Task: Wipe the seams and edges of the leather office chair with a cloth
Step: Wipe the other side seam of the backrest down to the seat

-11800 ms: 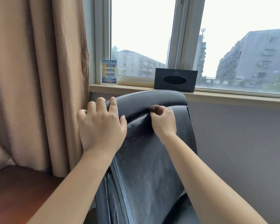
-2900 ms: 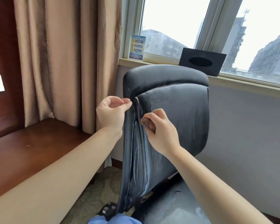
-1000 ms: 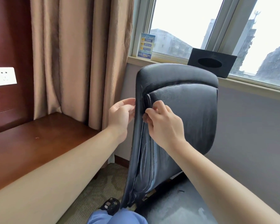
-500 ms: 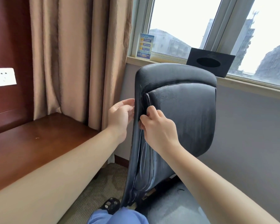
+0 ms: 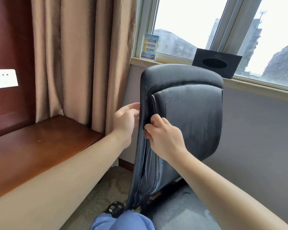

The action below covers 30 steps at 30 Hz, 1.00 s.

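The black leather office chair [image 5: 189, 117] fills the middle of the frame, its backrest upright with a rounded, padded top and a raised seam running down its left edge. The leather looks worn and slightly glossy, with pale scuffing across the flat panel and shiny creases lower down. The seat at the lower right is grey and dusty-looking.

My left hand [image 5: 125, 121] rests against the outer left edge of the backrest, fingers curved around it from behind, thumb toward the front. My right hand [image 5: 163, 135] sits just beside it on the front, fingers curled and pinched at the seam fold; I cannot see the cloth, which may be tucked inside those fingers. Both forearms reach in bare from the bottom of the frame.

Ribbed tan curtains [image 5: 83, 60] hang at upper left above a polished reddish wooden desk [image 5: 40, 146]. On the windowsill [image 5: 256, 87] stand a matte black tissue box [image 5: 216, 64] and a small blue printed card [image 5: 150, 46].
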{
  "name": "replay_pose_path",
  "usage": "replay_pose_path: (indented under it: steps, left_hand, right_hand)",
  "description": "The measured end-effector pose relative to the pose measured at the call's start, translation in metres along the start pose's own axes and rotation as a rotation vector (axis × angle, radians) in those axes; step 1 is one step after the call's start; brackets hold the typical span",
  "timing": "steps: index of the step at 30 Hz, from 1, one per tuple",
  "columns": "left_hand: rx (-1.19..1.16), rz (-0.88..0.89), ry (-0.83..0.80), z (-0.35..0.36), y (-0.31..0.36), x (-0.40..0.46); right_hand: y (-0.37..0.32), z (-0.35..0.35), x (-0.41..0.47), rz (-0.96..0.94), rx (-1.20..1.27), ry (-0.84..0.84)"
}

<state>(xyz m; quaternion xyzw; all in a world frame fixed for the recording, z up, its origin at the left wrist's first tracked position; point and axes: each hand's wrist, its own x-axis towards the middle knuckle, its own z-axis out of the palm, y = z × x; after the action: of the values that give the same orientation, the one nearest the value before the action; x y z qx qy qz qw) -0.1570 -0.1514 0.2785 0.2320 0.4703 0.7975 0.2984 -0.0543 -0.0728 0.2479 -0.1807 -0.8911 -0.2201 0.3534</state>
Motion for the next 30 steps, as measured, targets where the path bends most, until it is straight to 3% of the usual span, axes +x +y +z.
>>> replay_pose_path:
  steps: [4,8,18,24,30]
  left_hand:
    - [0.031,0.002,0.016,0.001,-0.003,0.002]
    - [0.056,0.008,0.027,0.003,-0.01,0.001]
    - [0.163,0.023,-0.083,-0.001,-0.02,0.004]
    - [0.386,0.113,-0.201,-0.005,-0.03,0.004]
    - [0.435,0.118,-0.141,0.0,-0.023,0.002]
  right_hand:
    - [0.015,-0.018,-0.001,0.226,0.186,0.135]
    - [0.03,-0.026,0.001,0.459,0.394,0.049]
    - [0.03,-0.012,0.006,0.503,0.46,0.05]
    - [0.024,0.002,-0.024,0.309,0.36,0.044]
    - [0.021,-0.002,-0.02,0.309,0.379,0.092]
